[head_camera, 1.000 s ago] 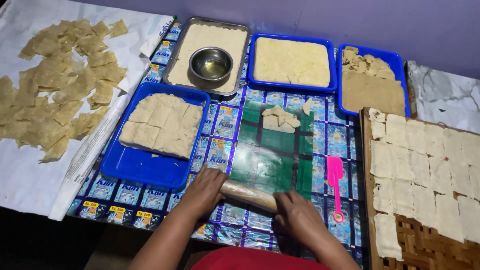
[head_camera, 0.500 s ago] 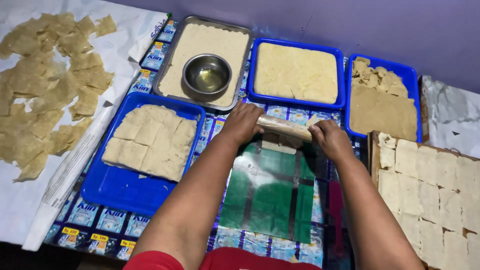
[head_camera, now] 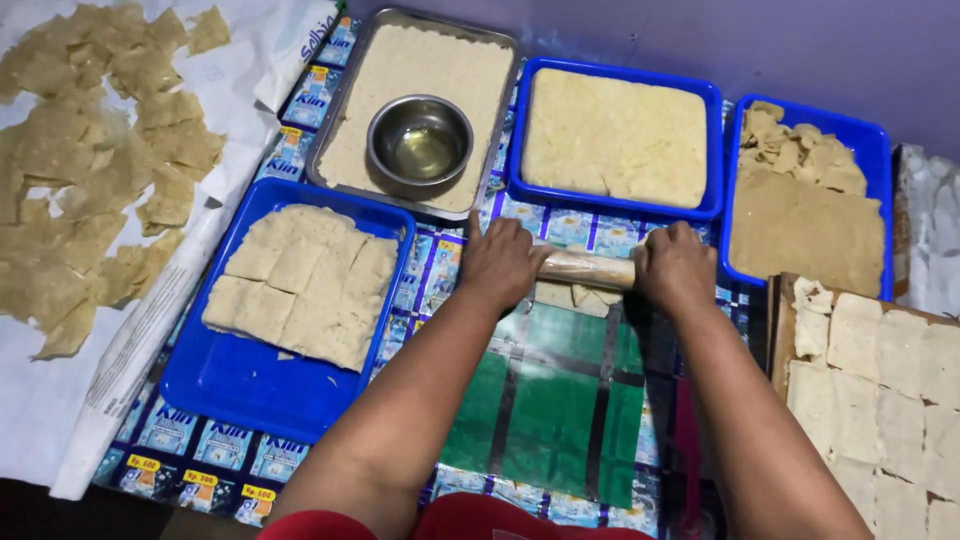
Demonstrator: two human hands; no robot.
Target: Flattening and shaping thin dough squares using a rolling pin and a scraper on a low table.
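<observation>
Rolling pin (head_camera: 588,268) lies crosswise at the far end of the green plastic sheet (head_camera: 545,400), just in front of the blue tray of pale dough (head_camera: 612,135). The left hand (head_camera: 500,262) presses down on its left end and the right hand (head_camera: 678,266) on its right end; each grip is a flat palm with fingers curled over the pin, not a closed fist. Under the pin a small piece of pale dough (head_camera: 575,296) shows, touching the pin's near edge.

To the left, a blue tray (head_camera: 240,385) holds a slab of dough cut into squares (head_camera: 300,285). Beyond it a metal tray (head_camera: 345,90) is filled with floury meal, and a small steel bowl (head_camera: 420,145) with clear liquid sits in the middle of it. At the far right another blue tray (head_camera: 870,140) carries a brownish sheet and some torn scraps. Near the right hand, a wooden board (head_camera: 780,320) bears rows of thick white squares (head_camera: 890,380). Thin, rolled-out pieces (head_camera: 90,180) lie spread on white paper (head_camera: 40,400) along the left. The table (head_camera: 200,450) is covered with a sheet of printed sachet wrappers.
</observation>
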